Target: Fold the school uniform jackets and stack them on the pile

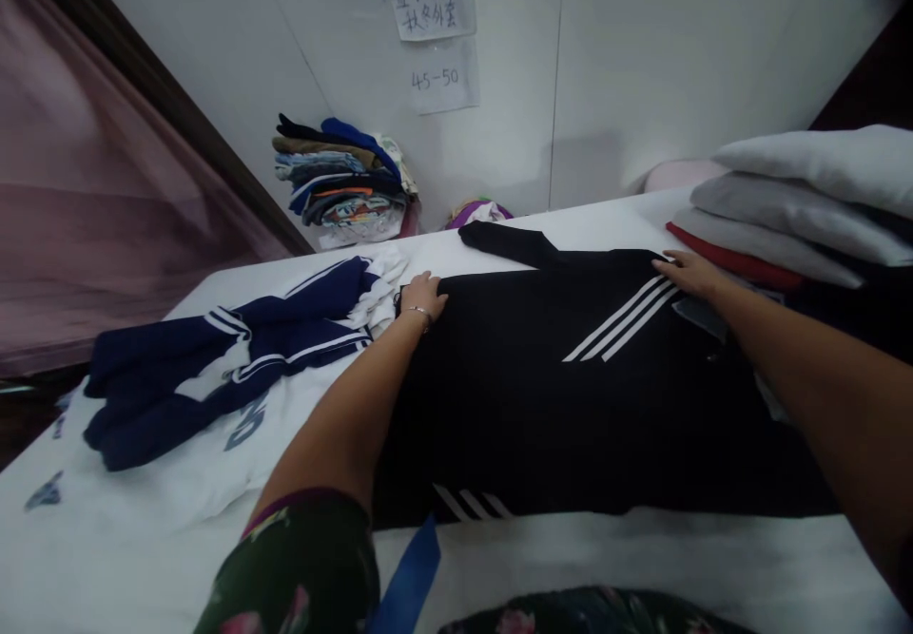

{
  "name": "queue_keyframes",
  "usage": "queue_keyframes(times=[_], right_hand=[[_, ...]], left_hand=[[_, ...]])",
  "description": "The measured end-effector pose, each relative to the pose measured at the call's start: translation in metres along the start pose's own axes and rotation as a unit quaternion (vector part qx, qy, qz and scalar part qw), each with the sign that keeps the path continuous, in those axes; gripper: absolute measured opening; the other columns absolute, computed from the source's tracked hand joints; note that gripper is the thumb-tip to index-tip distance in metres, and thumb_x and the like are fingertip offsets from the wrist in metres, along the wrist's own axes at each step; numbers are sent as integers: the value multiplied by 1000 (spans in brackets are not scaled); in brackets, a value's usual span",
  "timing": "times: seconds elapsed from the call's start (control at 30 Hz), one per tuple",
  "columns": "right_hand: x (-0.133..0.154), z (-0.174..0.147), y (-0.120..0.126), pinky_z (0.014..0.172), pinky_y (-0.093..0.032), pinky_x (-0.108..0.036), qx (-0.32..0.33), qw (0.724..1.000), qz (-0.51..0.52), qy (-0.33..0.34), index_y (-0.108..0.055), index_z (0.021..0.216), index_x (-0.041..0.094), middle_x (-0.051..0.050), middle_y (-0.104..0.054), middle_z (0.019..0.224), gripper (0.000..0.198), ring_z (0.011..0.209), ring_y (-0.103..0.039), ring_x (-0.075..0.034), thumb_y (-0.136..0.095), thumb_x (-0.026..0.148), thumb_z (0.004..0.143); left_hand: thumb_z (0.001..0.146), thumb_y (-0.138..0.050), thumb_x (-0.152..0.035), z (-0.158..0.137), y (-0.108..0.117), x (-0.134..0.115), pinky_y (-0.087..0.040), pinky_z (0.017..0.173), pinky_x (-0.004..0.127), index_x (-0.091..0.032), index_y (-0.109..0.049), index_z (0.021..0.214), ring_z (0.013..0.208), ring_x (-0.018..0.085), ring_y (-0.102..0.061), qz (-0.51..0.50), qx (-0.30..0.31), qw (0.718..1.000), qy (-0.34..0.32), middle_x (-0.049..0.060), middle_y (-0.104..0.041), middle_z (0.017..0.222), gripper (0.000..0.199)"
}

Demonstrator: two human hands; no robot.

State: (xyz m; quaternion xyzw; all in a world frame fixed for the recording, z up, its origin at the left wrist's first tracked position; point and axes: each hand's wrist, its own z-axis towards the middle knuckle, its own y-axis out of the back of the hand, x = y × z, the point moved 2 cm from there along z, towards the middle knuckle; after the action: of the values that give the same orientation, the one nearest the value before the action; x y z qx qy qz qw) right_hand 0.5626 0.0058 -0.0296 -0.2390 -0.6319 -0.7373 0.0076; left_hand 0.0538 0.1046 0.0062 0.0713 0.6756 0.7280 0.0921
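Note:
A black long-sleeved top [514, 396] with white triple stripes lies spread across the table in front of me. One of its sleeves sticks out past the far edge. My left hand [425, 299], a bracelet on its wrist, is at the far left corner of the top, its fingers bent over the cloth. At the far right, beside the stripes, my right hand [689, 275] touches the top with fingers stretched and slightly apart. To the left lies a crumpled navy garment [171, 377] with white stripes, near a white garment [214, 463].
A white table [435, 252] runs under the clothes. At the back left rises a stack of folded clothes [346, 182]; another pile [799, 206] in grey, white and red stands at the right. Handwritten papers [443, 75] hang on the wall. A pink curtain [128, 159] hangs at left.

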Motion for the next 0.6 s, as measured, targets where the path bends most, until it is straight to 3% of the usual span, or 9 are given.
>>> queue_keyframes(times=[0.1, 0.2, 0.33, 0.4, 0.5, 0.6], right_hand=[[-2, -12, 5, 88, -40, -36, 11, 1000, -1, -11, -49, 133, 4, -25, -57, 124, 60, 106, -56, -25, -53, 43, 88], [-4, -40, 14, 96, -37, -37, 3, 1000, 3, 17, -56, 127, 9, -21, -51, 134, 51, 118, -51, -27, -60, 36, 84], [-13, -108, 27, 96, -41, -38, -60, 994, 54, 69, -61, 119, 14, -16, -52, 135, 41, 117, -52, -28, -57, 33, 82], [-20, -147, 29, 89, -48, -37, -40, 992, 103, 65, -64, 115, 17, -12, -62, 123, 40, 106, -60, -27, -54, 38, 83], [-33, -197, 29, 86, -52, -38, -6, 988, 128, 81, -67, 107, 22, -7, -69, 109, 38, 96, -65, -26, -49, 46, 83], [-44, -230, 31, 96, -47, -44, -41, 982, 85, 166, -70, 100, 21, -8, -69, 109, 37, 108, -60, -29, -48, 45, 83]], left_hand=[[85, -56, -33, -26, 3, 8, -33, 109, 35, -17, -59, 122, 131, 24, -41, -64, 25, 997, -34, 10, -46, 142, 40], [85, -56, -35, -67, 11, 13, -34, 109, 30, -16, -63, 117, 126, 21, -48, -117, 42, 989, -83, 9, -53, 136, 38], [84, -54, -40, -139, 14, 15, -38, 107, 32, -20, -63, 117, 122, 20, -53, -138, 61, 978, -145, 6, -58, 132, 39], [84, -54, -42, -171, 12, 16, -39, 107, 34, -20, -62, 119, 122, 21, -53, -125, 59, 977, -165, 6, -57, 132, 41], [83, -56, -41, -202, 5, 18, -38, 107, 38, -19, -62, 120, 123, 24, -52, -80, 43, 984, -155, 9, -57, 133, 44], [84, -54, -41, -214, 0, 20, -36, 107, 44, -18, -62, 120, 125, 27, -49, -46, 19, 992, -112, 12, -55, 134, 43]])
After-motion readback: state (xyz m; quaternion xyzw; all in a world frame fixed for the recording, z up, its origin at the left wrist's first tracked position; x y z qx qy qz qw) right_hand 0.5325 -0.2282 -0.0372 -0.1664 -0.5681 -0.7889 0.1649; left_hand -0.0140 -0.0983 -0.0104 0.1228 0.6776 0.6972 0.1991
